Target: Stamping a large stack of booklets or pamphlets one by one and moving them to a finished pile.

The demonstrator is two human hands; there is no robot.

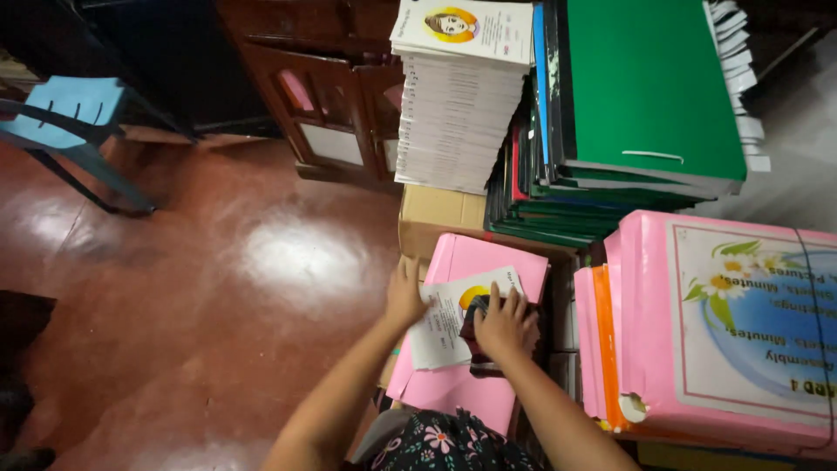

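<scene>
Below, left hand (405, 296) fingers spread on white booklet (449, 318); right hand (504, 321) fingers curl round dark object (476, 330).

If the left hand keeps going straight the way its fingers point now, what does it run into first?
The left hand points up the picture, its fingers at the white booklet's left edge. Straight ahead, it would probably meet the brown cardboard box first, under the tall stack of white booklets; depth is hard to judge.

Both bare forearms reach forward from the bottom of the view and converge. The left hand (405, 296) lies flat, palm down, fingers stretched forward and close together. The right hand (504, 321), just beside it, is curled, its fingers bent downward in a grip, knuckles raised.
</scene>
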